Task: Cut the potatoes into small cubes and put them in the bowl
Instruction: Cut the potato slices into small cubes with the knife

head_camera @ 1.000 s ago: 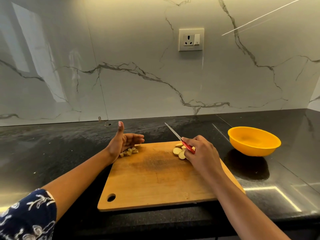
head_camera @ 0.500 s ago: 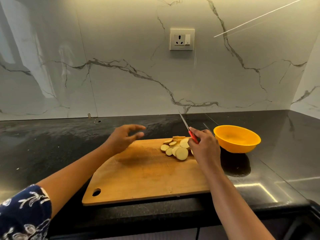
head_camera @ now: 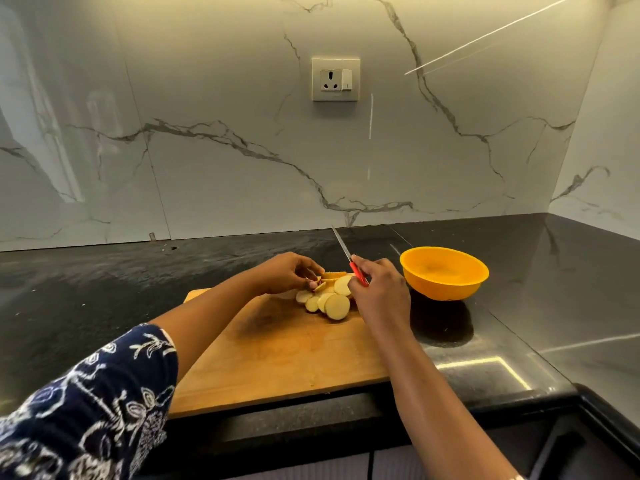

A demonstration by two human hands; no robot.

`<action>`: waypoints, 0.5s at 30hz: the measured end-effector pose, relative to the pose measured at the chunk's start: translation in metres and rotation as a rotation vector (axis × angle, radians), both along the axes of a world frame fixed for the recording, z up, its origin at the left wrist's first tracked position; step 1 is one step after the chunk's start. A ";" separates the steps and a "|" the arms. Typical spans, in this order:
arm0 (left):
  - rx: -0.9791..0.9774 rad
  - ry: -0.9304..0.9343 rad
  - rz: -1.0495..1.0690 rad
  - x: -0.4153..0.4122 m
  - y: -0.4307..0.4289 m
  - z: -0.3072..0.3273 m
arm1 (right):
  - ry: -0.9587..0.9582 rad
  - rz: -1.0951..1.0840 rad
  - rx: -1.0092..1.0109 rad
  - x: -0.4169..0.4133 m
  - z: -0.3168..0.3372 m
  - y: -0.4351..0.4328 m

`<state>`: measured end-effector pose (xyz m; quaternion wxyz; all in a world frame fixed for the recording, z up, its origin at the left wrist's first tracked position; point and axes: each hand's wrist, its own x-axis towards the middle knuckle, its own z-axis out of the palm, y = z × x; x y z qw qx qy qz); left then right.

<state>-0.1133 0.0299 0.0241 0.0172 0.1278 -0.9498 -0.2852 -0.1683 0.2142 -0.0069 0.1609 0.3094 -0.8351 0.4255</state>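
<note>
A pile of round potato slices (head_camera: 329, 299) lies at the far right of the wooden cutting board (head_camera: 277, 355). My left hand (head_camera: 287, 273) reaches over the board and pinches slices at the top of the pile. My right hand (head_camera: 379, 292) sits just right of the pile and grips the red handle of a knife (head_camera: 348, 258), whose blade points up and away toward the wall. An orange bowl (head_camera: 444, 273) stands on the counter to the right of the board; it looks empty.
The black counter (head_camera: 104, 289) runs left and right under a marble wall with a power socket (head_camera: 335, 79). The counter's front edge lies right below the board. A dark recess shows at the bottom right corner.
My left hand has moved right, from the small pieces at the board's left side to the slice pile, and now pinches slices. The view has shifted right. My right hand keeps hold of the knife.
</note>
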 end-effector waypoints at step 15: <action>0.184 0.363 0.239 0.045 -0.020 0.021 | 0.038 0.018 0.018 0.003 0.001 -0.001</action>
